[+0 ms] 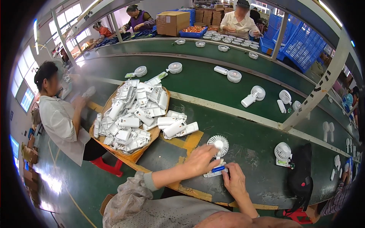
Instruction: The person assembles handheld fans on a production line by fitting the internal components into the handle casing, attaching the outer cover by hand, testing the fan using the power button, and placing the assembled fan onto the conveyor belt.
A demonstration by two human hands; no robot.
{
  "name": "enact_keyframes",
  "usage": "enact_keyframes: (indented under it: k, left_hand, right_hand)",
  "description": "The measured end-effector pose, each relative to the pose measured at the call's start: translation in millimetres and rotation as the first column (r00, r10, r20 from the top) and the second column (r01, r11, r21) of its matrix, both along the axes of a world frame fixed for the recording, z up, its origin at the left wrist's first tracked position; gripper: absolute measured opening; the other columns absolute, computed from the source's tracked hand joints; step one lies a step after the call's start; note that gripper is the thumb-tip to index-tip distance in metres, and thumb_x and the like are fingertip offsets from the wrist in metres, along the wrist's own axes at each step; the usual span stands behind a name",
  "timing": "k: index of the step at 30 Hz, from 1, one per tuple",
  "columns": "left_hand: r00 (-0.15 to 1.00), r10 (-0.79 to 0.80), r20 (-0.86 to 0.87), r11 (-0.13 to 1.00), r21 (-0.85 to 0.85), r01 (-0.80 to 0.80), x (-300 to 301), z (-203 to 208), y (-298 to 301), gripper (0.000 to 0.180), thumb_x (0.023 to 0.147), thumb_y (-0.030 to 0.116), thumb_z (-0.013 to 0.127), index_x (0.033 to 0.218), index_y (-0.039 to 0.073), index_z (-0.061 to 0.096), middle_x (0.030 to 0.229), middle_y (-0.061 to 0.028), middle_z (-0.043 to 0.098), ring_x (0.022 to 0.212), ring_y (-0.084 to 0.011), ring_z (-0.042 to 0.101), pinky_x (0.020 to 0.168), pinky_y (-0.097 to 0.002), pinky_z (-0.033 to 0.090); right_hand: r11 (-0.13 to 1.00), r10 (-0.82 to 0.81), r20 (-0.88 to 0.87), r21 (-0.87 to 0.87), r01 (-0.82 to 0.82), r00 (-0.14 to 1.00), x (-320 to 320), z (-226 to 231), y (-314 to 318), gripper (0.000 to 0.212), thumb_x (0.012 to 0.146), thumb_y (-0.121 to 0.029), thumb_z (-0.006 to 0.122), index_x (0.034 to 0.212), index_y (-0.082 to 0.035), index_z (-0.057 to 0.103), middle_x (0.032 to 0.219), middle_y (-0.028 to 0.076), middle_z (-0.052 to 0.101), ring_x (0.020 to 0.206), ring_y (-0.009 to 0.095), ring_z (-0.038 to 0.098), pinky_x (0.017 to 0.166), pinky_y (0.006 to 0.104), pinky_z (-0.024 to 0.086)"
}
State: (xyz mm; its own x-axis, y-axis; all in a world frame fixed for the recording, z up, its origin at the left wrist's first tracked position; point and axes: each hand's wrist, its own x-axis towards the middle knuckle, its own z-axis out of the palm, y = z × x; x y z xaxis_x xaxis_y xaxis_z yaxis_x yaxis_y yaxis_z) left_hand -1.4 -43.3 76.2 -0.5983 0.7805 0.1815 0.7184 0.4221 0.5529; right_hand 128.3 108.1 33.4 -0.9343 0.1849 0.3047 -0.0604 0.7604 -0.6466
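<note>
A white handheld fan [220, 143] lies on the green workbench in front of me, its round grille pointing away. Below the grille, its open white handle shell [208, 175] holds a blue cylindrical battery [218, 169]. My left hand [199, 162] reaches over the fan's neck from the left, fingers bent and closed together; what they pinch is hidden beneath them. At the shell's right side, my right hand [235, 180] has its thumb and fingers closed on the edge by the battery's end.
A cardboard tray [155, 137] heaped with white shells [129, 121] stands left; more shells [176, 126] lie beside it. To the right are another open fan [283, 152] and a black bag [300, 174]. Fans lie on the belt [205, 85] beyond a pale rail. Co-workers sit left and across.
</note>
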Motion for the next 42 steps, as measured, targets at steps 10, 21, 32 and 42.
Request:
enact_keyframes:
  k: [10,21,32,42]
  left_hand:
    - [0.965,0.248,-0.08,0.965,-0.069,-0.254,-25,-41,56,0.078,0.067,0.027,0.076,0.132,0.007,0.038,0.134,-0.0208,0.035,0.128,-0.0365,0.029,0.096,-0.0581,0.032]
    - [0.6,-0.102,0.794,0.762,0.45,-0.466,-49,-53,20,0.062,0.079,0.027,0.067,0.128,-0.002,0.042,0.122,-0.0193,0.051,0.111,-0.0273,0.052,0.096,-0.0375,0.041]
    - [-0.26,-0.752,0.606,0.575,0.411,-0.707,-27,-43,-23,0.045,0.086,0.025,0.062,0.125,0.007,0.046,0.123,-0.017,0.052,0.114,-0.0336,0.052,0.093,-0.0595,0.044]
    - [0.199,-0.414,0.888,0.757,0.457,-0.467,34,4,-9,0.034,0.09,0.024,0.058,0.113,0.0,0.054,0.102,-0.0046,0.061,0.089,-0.0089,0.058,0.074,-0.0247,0.049]
  right_hand:
    - [0.985,0.097,0.03,0.137,-0.1,0.995,-23,11,-31,0.037,0.074,-0.017,0.07,0.104,0.001,0.057,0.097,0.016,0.057,0.092,0.033,0.053,0.08,0.0404,0.045]
    - [0.967,0.248,0.213,0.006,-0.255,0.945,-22,6,-50,0.036,0.08,-0.026,0.065,0.102,0.001,0.055,0.092,0.019,0.06,0.084,0.039,0.059,0.073,0.0442,0.047]
    - [0.292,0.27,0.364,-0.913,0.284,0.891,0,-9,-7,0.028,0.085,-0.01,0.063,0.108,0.0,0.05,0.084,0.01,0.063,0.065,0.015,0.063,0.059,0.0275,0.056]
    - [0.336,0.133,0.355,-0.894,0.295,0.925,-1,-5,-21,0.02,0.091,-0.018,0.054,0.101,-0.001,0.058,0.077,0.007,0.063,0.058,0.013,0.06,0.045,0.0255,0.049]
